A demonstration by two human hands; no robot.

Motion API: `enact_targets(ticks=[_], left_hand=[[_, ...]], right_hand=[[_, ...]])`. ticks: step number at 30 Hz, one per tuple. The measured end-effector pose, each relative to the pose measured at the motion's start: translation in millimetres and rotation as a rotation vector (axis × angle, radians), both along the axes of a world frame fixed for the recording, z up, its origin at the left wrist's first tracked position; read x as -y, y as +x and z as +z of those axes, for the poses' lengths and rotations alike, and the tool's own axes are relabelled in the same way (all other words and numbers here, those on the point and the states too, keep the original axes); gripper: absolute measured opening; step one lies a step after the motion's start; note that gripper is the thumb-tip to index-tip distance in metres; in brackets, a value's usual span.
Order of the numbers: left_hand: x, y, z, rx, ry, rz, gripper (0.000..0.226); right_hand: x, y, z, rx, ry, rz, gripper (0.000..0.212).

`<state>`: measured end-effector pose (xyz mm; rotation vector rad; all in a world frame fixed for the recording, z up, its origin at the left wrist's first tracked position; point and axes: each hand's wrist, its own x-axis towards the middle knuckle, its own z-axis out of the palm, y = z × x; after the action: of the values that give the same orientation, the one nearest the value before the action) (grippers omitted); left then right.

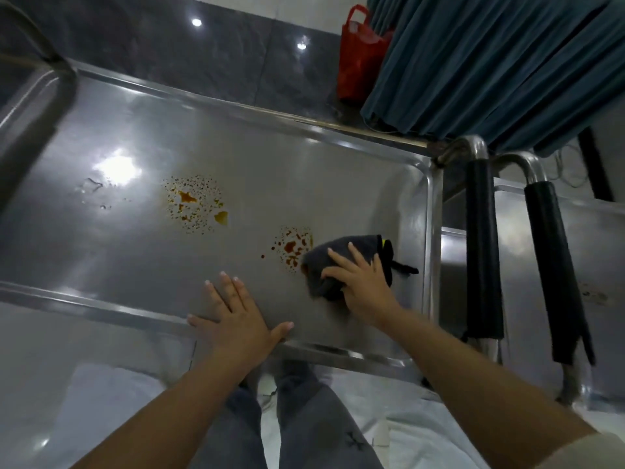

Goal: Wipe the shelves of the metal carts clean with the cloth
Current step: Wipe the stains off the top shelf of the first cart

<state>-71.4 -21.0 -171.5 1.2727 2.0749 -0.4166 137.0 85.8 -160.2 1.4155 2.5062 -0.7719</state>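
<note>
Dark, glossy stone tiles [189,38] run behind the cart, mirroring two ceiling lights, and a teal pleated curtain [490,62] hangs at upper right with a red plastic bag [360,52] beside it.

From my head view, the brushed steel shelf [101,231] of the metal cart [434,231] lies below me, a shallow tray with a raised rolled rim and rounded corners. Two patches of amber-brown droplets stain it: a larger stain [194,204] mid-shelf and a smaller stain [292,247] nearer my right side. Clear water beads [93,186] sit further left.

My right hand [362,282] presses the dark grey cloth [333,262], soft and bunched, with fingers spread and slightly curled over it; the cloth touches the edge of the smaller stain. My left hand [236,316] lies flat on the shelf near its front rim, fingers straight and splayed, holding nothing.

A second cart [558,265] stands just to the right, both with black foam-wrapped handles [482,248].
</note>
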Motion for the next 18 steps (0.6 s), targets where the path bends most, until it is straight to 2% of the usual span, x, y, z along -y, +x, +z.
enact_targets(ticks=[4,10,14,18], left_hand=[[11,-21,4,0.049,0.086,-0.099,0.12],[36,-72,12,0.005,0.207,-0.209,0.109],[36,-109,16,-0.057,0.153,-0.087,0.122],[19,-134,16,-0.048,0.022,0.017,0.148]], right_hand=[[62,-14,-6,0.047,0.039,0.016,0.042],[61,-53,-18,0.206,0.189,0.046,0.067],[37,-78,-22,0.253,0.16,-0.112,0.062],[51,-78,-19,0.274,0.154,-0.102,0.057]])
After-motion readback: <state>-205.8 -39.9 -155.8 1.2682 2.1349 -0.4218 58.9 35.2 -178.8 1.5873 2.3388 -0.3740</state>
